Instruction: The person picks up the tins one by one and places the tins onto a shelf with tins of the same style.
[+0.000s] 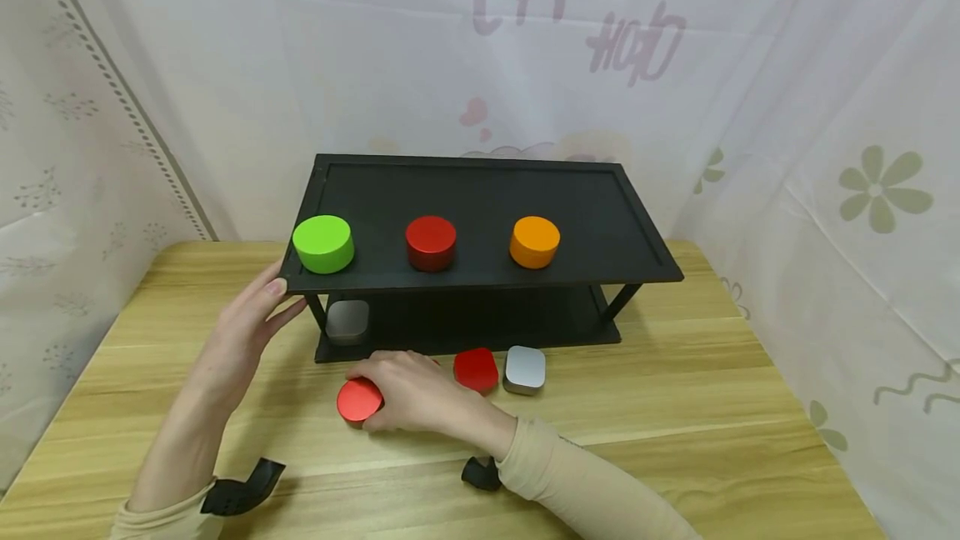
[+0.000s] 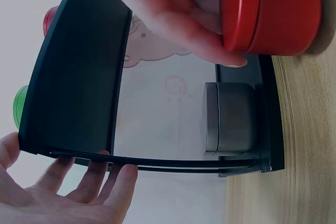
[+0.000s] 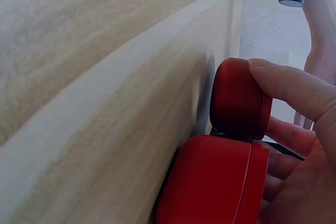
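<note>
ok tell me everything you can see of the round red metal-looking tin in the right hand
The round red metal-looking tin is a short cylinder with a plain flat top and a seam near it, apparently a closed lid. It looks roughly upright, in front of the left part of the black two-tier shelf. The bare right hand pinches it between thumb and fingers. Whether its base rests on the pale wooden table is hard to tell.

You have one table [image 1: 675, 407], one two-tier shelf [image 1: 480, 190], one green round tin [image 1: 324, 244], one orange round tin [image 1: 535, 242], two red round tins [image 1: 431, 244] [image 1: 358, 401], two grey square tins [image 1: 347, 322] [image 1: 524, 369], one red square tin [image 1: 476, 371], and one more red thing [image 1: 436, 362], mostly hidden.
</note>
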Demonstrator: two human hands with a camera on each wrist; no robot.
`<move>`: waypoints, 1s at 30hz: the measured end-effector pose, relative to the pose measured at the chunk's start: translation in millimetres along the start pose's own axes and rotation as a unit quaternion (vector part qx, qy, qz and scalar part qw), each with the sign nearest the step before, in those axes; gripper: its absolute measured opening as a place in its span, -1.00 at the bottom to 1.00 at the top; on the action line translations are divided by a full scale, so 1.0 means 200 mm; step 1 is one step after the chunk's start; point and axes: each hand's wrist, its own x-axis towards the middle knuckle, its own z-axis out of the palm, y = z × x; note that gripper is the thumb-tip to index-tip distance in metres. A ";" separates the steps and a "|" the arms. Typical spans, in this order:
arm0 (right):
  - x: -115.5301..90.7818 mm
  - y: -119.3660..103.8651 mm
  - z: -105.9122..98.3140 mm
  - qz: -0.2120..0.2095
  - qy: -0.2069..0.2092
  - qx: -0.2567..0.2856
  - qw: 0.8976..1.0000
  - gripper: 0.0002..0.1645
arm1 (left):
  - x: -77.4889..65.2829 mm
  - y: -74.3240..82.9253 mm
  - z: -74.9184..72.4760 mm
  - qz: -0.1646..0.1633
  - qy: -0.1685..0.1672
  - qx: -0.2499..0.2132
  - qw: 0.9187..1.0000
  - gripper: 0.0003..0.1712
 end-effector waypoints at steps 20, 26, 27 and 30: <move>-0.07 -0.05 -0.10 -0.012 0.029 0.026 0.999 -0.28 | 0.00 0.02 0.01 -0.003 -0.007 0.003 1.000 -0.44; -0.11 -0.05 -0.14 -0.012 0.045 0.048 0.998 -0.30 | 0.00 0.02 0.01 -0.004 -0.007 0.001 1.000 -0.44; -0.11 -0.05 -0.15 -0.012 0.049 0.052 0.997 -0.31 | 0.00 0.02 0.01 -0.003 -0.008 0.001 1.000 -0.43; -0.14 -0.05 -0.17 -0.017 0.061 0.065 0.996 -0.32 | 0.00 0.02 0.01 -0.001 -0.009 0.000 1.000 -0.43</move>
